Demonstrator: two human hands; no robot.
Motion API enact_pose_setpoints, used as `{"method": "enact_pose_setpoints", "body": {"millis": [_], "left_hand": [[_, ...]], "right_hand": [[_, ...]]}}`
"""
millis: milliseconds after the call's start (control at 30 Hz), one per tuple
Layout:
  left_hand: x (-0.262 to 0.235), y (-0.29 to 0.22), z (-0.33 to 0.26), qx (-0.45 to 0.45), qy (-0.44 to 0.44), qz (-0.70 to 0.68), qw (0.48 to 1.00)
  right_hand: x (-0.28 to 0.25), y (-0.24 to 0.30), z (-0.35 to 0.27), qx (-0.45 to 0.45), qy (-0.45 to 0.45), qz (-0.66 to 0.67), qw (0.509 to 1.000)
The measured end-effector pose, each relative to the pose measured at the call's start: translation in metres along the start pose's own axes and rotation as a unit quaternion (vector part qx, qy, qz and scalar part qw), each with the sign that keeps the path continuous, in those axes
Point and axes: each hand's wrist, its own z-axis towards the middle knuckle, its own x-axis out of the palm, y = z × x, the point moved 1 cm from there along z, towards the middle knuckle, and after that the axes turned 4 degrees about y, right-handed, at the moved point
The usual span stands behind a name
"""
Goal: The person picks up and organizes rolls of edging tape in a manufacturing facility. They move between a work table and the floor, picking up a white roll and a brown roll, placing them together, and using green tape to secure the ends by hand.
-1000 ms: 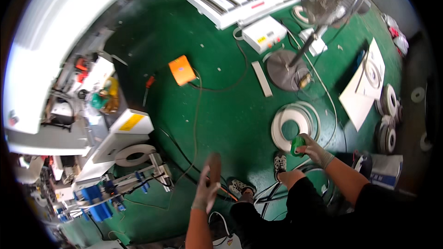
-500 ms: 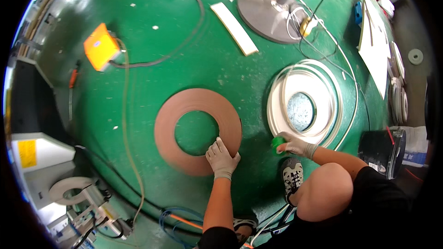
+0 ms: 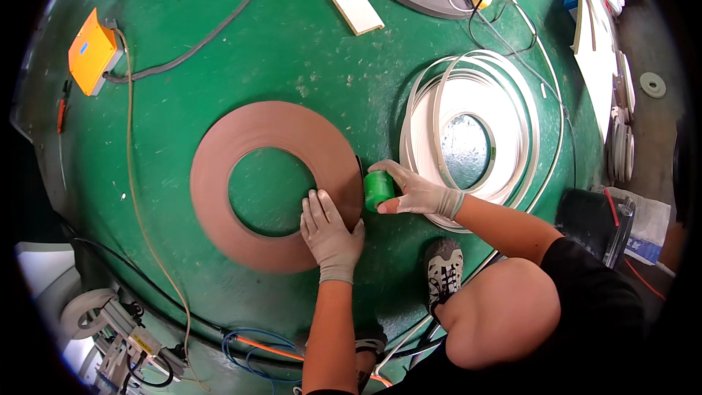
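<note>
Low down, a brown coil is lying under the spread left hand, right hand clasping a green roll.

The single view comes from the left of two fisheye cameras worn side by side on the person's head. It looks steeply down past a bent knee at the green floor, near enough that the left hand and right hand sit large around mid-picture, while the wide lens rounds into black corners.
</note>
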Motion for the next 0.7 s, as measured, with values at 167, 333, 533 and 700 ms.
{"method": "enact_pose_setpoints", "body": {"millis": [167,333,533,700], "left_hand": [[-0.012,0.006,-0.001,0.028,-0.006,-0.044,0.999],[-0.047,0.0,-0.003,0.047,-0.052,-0.364,0.929],[-0.061,-0.035,-0.024,-0.036,0.054,-0.463,0.884],[-0.051,-0.031,-0.042,-0.019,0.103,-0.427,0.898]], "right_hand": [[0.015,-0.003,-0.001,-0.076,-0.059,0.005,0.995],[0.018,0.01,-0.022,-0.184,-0.125,-0.128,0.966],[0.023,0.028,-0.041,-0.19,-0.14,-0.222,0.946],[0.023,0.032,-0.058,-0.16,-0.108,-0.312,0.93]]}}
